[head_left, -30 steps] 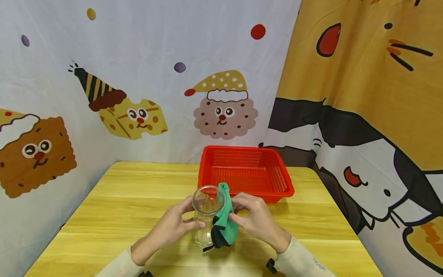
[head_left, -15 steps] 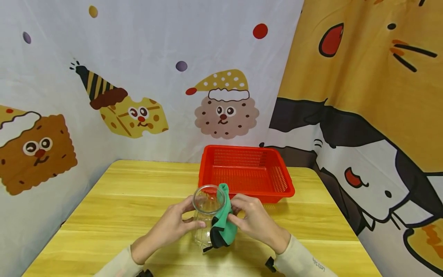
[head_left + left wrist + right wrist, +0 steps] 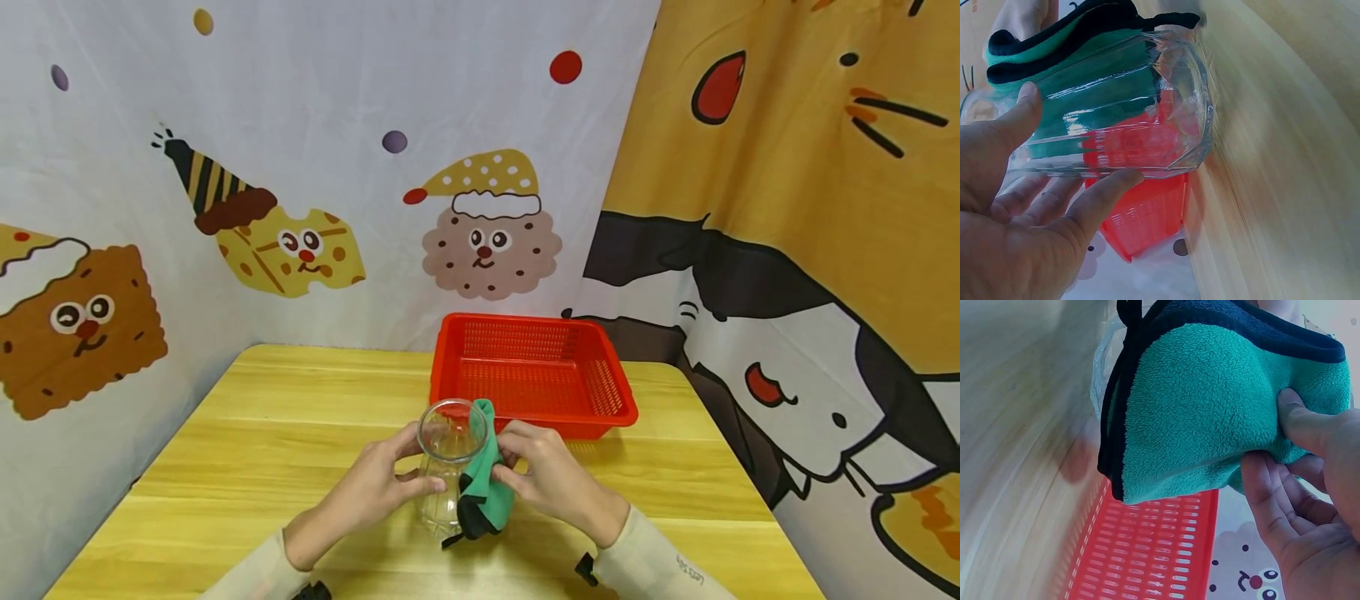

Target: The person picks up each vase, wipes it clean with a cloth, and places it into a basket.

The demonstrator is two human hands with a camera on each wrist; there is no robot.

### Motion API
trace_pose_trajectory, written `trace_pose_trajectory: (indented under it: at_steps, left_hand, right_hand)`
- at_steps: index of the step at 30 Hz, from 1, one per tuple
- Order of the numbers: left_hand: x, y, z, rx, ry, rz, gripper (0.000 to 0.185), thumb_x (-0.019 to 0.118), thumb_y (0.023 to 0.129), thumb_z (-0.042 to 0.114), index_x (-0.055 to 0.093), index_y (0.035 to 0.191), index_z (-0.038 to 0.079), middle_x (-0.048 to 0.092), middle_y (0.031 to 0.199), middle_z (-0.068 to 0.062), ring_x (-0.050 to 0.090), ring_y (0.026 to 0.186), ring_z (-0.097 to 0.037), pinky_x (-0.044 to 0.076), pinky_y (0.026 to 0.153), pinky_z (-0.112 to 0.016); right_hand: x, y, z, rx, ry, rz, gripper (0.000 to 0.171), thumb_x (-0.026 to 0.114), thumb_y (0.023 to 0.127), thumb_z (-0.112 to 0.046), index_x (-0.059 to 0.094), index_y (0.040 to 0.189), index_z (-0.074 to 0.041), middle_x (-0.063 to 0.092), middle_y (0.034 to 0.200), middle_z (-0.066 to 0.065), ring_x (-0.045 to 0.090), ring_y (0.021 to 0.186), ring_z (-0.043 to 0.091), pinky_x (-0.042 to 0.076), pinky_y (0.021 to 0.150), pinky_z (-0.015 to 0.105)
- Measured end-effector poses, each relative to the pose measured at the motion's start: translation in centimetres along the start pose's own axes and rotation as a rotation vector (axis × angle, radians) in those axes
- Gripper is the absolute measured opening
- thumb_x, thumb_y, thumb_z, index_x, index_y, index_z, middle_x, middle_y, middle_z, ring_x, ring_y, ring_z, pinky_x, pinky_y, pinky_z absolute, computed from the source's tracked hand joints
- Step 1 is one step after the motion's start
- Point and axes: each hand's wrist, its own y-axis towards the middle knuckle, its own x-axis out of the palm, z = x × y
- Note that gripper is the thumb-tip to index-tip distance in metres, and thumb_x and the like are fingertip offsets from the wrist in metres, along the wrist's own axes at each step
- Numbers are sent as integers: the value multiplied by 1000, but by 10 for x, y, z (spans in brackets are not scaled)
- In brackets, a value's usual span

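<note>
A clear glass jar (image 3: 447, 462) (image 3: 1129, 119) is held just above the wooden table (image 3: 247, 433), near its front edge. My left hand (image 3: 371, 492) (image 3: 1016, 206) grips the jar from the left, thumb and fingers curled round its wall. My right hand (image 3: 551, 479) (image 3: 1310, 487) holds a green cloth with black trim (image 3: 483, 487) (image 3: 1210, 406) against the jar's right side. The cloth shows through the glass in the left wrist view.
An empty red plastic basket (image 3: 600, 392) (image 3: 1147, 550) stands just behind the hands, at the back middle of the table. Cartoon-printed fabric walls (image 3: 300, 167) close in the table on the left, back and right.
The right hand and the cloth have slid slightly down the jar's right side. The left hand and the jar have stayed almost still.
</note>
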Motion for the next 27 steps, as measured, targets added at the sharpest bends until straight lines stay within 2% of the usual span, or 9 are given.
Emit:
trace_pose_trajectory:
  at_steps: [5,12,16,22,27]
  left_hand:
    - [-1,0,0,5,16,-1,70,92,102,25,61,162,9,75,156,-25,73,143,-54,74,104,-47]
    - [0,-1,0,-6,-7,-2,71,92,102,24,60,163,8,74,156,-25,71,145,-54,74,105,-43]
    - [0,-2,-1,-12,-13,-2,72,92,102,26,60,163,7,74,156,-26,70,146,-55,74,104,-43]
    - [0,-1,-2,-3,-16,-1,71,92,102,26,60,163,8,74,156,-26,70,146,-55,73,105,-43]
    - [0,0,-1,-2,-3,0,70,92,102,28,61,162,9,75,154,-27,71,143,-57,74,103,-42]
  right_hand:
    - [2,-1,1,8,-19,-31,18,94,95,2,81,104,-8,77,101,0,67,84,0,63,73,11]
    - [7,-5,6,-11,-54,-55,22,95,93,5,78,96,-8,72,94,0,67,81,1,61,70,10]
    - [9,-6,7,4,-54,-92,21,95,93,4,78,96,-9,72,93,0,67,83,-1,65,71,14]
    - [12,-8,8,25,-50,-108,21,94,93,6,77,94,-8,71,92,-1,67,83,-2,64,72,10]
    - [14,-9,10,49,-55,-126,23,94,94,4,75,93,-8,70,91,0,66,82,1,67,69,16]
